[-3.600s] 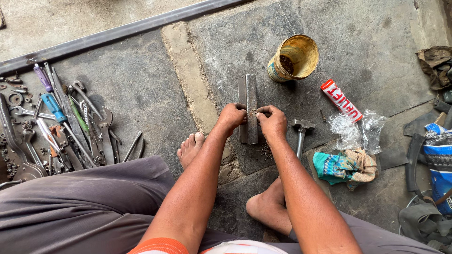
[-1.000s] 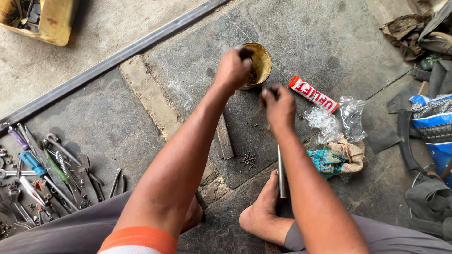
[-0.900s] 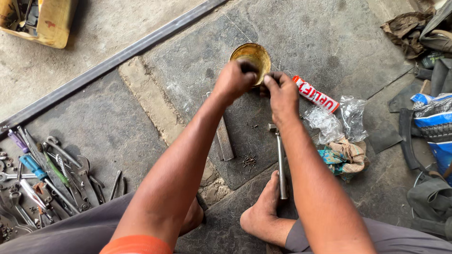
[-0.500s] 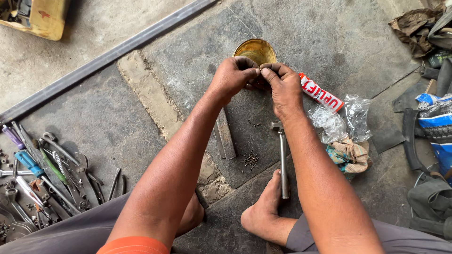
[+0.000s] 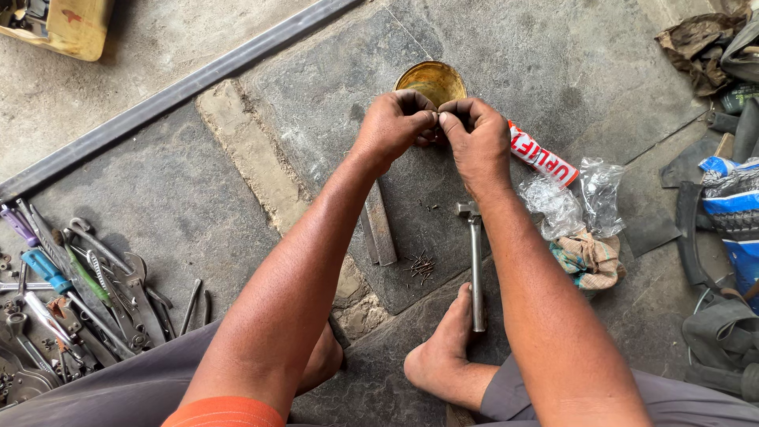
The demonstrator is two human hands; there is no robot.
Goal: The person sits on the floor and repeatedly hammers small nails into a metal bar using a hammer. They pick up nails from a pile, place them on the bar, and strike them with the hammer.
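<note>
Seen from above, a person sits on a stone floor (image 5: pixel 316 95) with both bare feet planted and both arms reaching forward. At the far left edge of the floor lies a spread of hand tools (image 5: pixel 71 292): wrenches, pliers and screwdrivers with blue, green and purple handles. A long dark metal bar (image 5: pixel 182 91) runs diagonally across the floor from the left edge toward the top. In the top left corner sits part of a yellow box (image 5: pixel 67 28). Near the middle, a short flat metal bar (image 5: pixel 379 229) lies on the stone slab, partly under the left forearm, with a small heap of nails (image 5: pixel 421 266) just beside it. The left hand (image 5: pixel 391 126) and right hand (image 5: pixel 478 142) are pressed close together, fingertips meeting and pinching something too small to make out, right in front of a round yellow tin (image 5: pixel 431 81) near the top of the floor. Below the right hand a hammer (image 5: pixel 475 269) lies on the stone, its handle pointing toward the right foot. To the right lie a red and white tube (image 5: pixel 541 156), crumpled clear plastic bags (image 5: pixel 577 202) and a bundled cloth (image 5: pixel 589 259). Dark rubber scraps (image 5: pixel 715 332) and a blue and white sack (image 5: pixel 735 213) fill the right edge.
</note>
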